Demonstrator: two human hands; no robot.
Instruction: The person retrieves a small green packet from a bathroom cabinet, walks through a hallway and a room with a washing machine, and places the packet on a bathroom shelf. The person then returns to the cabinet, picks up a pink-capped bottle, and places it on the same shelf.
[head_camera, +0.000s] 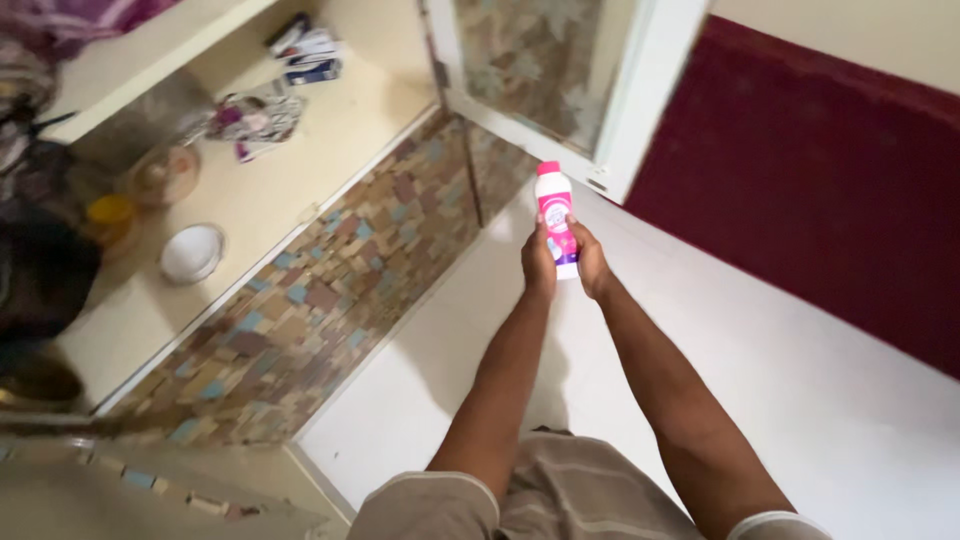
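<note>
Gripping an upright pink-labelled white bottle (556, 220), left hand (538, 262) and right hand (591, 262) close around it.

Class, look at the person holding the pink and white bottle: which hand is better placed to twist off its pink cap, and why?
Probably the right hand. Both hands grip the lower body of the bottle, but the left hand wraps it from behind and can steady it, while the right hand's fingers reach higher, nearer the pink cap.

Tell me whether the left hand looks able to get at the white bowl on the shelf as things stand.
Probably not at once: the left hand grips the pink bottle together with the right hand, and the white bowl lies well off to the left.
</note>
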